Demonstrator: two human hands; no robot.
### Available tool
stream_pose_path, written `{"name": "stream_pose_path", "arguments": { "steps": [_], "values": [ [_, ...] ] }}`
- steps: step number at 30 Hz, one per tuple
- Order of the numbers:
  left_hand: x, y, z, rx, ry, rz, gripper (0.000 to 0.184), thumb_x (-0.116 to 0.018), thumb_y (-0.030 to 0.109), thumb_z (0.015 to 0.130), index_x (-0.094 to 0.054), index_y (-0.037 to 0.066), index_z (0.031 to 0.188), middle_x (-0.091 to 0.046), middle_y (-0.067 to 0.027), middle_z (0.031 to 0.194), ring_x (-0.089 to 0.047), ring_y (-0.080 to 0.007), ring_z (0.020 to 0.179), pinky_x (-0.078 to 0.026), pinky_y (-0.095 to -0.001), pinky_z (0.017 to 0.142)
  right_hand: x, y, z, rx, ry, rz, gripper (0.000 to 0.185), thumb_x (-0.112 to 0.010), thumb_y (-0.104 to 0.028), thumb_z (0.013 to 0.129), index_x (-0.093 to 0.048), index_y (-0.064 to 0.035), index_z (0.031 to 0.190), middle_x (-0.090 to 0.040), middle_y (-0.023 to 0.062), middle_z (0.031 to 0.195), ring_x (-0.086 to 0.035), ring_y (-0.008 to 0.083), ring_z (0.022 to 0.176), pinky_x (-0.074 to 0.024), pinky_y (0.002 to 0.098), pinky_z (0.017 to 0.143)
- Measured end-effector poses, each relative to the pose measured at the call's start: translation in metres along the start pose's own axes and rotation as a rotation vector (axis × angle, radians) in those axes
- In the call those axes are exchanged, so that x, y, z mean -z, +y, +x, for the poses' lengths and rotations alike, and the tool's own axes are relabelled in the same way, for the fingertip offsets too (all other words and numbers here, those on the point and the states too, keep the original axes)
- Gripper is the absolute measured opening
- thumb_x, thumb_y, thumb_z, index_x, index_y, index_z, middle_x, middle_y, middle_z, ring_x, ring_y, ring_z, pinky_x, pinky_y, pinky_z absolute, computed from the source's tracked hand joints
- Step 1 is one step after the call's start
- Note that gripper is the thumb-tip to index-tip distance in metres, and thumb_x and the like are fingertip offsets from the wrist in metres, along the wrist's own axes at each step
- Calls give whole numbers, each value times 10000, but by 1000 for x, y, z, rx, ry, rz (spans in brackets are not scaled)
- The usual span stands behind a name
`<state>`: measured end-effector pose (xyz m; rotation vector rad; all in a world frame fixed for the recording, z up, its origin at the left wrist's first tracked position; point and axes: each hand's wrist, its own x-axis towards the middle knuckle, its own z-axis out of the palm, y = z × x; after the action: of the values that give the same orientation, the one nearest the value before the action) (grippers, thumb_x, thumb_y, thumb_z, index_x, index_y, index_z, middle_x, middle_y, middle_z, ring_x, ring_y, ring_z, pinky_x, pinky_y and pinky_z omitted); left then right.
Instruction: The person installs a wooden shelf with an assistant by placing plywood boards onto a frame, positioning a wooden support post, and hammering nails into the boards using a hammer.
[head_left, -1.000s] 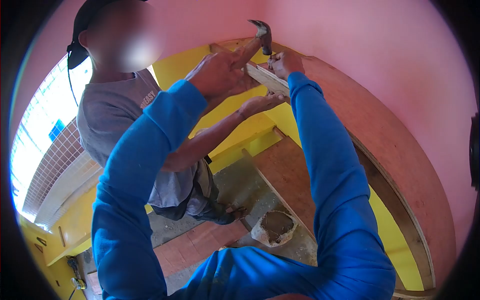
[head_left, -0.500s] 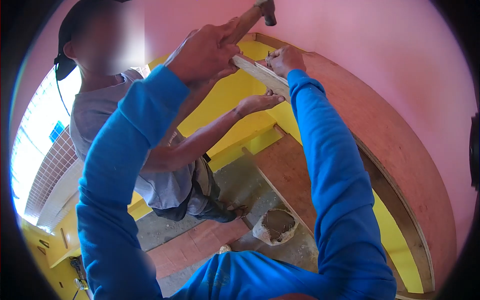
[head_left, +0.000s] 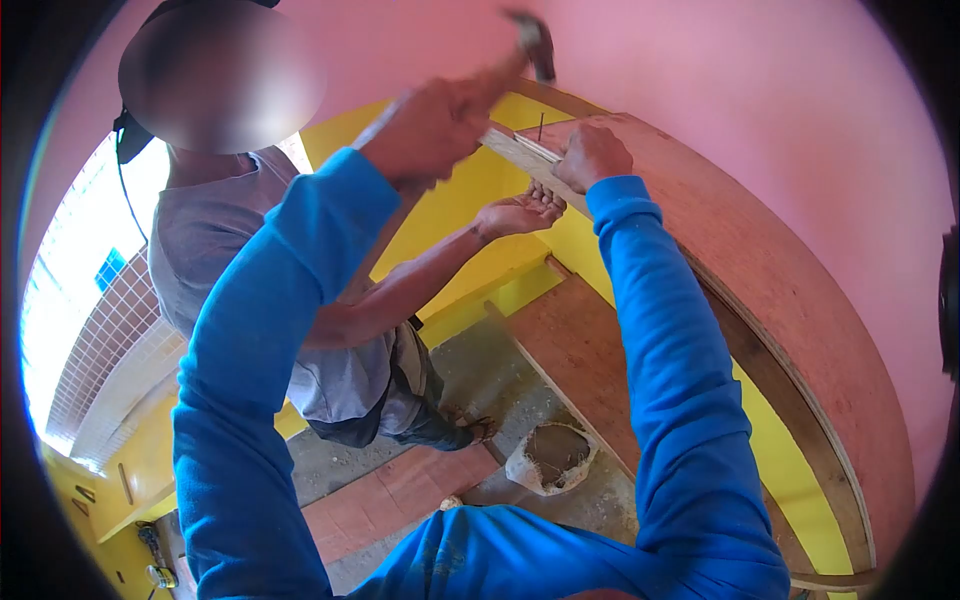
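Observation:
My left hand [head_left: 425, 130] is wrapped round the wooden handle of a claw hammer [head_left: 537, 48], slightly blurred, with its head raised above the work. Below the hammer head a thin nail [head_left: 541, 127] stands upright on its own at a wooden board [head_left: 522, 156]. Just right of the nail, my right hand [head_left: 594, 157] grips the board with its fingers curled over the edge. A co-worker's hand [head_left: 520, 213] is under the board, palm up with fingers bent.
A co-worker in a grey shirt [head_left: 215, 215] stands close on the left. On the right, a curved plywood panel [head_left: 760, 260] runs along the pink wall. An open sack [head_left: 520, 472] sits on the floor near several plywood sheets.
My right hand has let go of the nail and shifted right onto the board; the nail stands free. My left hand moved slightly right with the hammer. The co-worker's fingers have curled up.

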<state>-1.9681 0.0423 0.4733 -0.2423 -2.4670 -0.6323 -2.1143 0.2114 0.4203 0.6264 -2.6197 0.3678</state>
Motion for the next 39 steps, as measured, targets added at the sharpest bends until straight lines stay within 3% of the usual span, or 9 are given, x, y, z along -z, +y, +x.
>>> {"name": "stream_pose_path", "arguments": {
  "steps": [5,11,15,19,23,28,30,37,39],
  "values": [
    [15,25,-8,9,-137,-100,524,-586,261,855,-450,129,1344,-542,-52,608,-511,-116,433,-428,-235,420,-4,3,-1,33,48,6,203,-569,-146,746,-679,-52,888,-652,191,941,-634,351,891,-514,449,758],
    [40,17,34,-67,171,-117,421,-559,303,868,-543,48,1203,-558,-56,646,-551,-110,462,-457,-236,419,-5,1,-3,79,71,-12,189,-565,-149,749,-682,-53,861,-654,192,916,-637,358,867,-517,449,748],
    [9,3,19,-161,-190,508,468,-575,261,856,-496,52,1267,-582,-66,676,-520,-121,431,-464,-246,419,-6,4,-2,77,77,-4,179,-573,-139,743,-686,-52,853,-656,185,911,-638,360,864,-520,447,742],
    [40,31,27,-116,-102,309,402,-555,196,863,-528,106,1255,-575,-65,663,-530,-118,446,-474,-258,420,-9,4,-3,91,109,3,173,-571,-132,747,-687,-53,849,-655,183,916,-639,359,860,-520,446,740],
    [59,9,68,-250,62,300,240,-602,232,819,-618,51,976,-598,-115,681,-602,-187,549,-510,-274,516,-9,6,0,98,122,4,170,-566,-131,755,-688,-60,848,-656,182,916,-641,357,851,-521,444,738],
    [13,-9,50,-420,-283,492,326,-559,195,844,-576,41,1130,-541,-42,613,-583,-118,507,-466,-264,426,-6,8,2,111,121,-10,174,-550,-137,772,-689,-65,848,-658,181,907,-643,351,847,-519,445,742],
    [24,31,27,30,-332,223,395,-557,204,836,-556,57,1203,-538,-46,607,-583,-123,498,-468,-266,424,-14,4,0,157,114,-15,173,-547,-143,784,-691,-72,849,-656,175,906,-644,345,839,-519,439,724],
    [59,95,34,-5,138,39,377,-495,300,930,-538,1,1156,-509,-45,616,-510,-116,465,-462,-258,428,-47,17,-15,323,323,-606,135,-591,-156,787,-695,-101,853,-567,79,912,-576,233,801,-470,345,602],
    [32,15,61,-152,0,183,409,-560,263,851,-537,72,1212,-568,-100,656,-590,-187,521,-485,-306,490,-53,20,-13,343,376,-648,133,-598,-147,780,-693,-99,859,-552,69,912,-554,207,805,-460,333,592]
  ]
}}
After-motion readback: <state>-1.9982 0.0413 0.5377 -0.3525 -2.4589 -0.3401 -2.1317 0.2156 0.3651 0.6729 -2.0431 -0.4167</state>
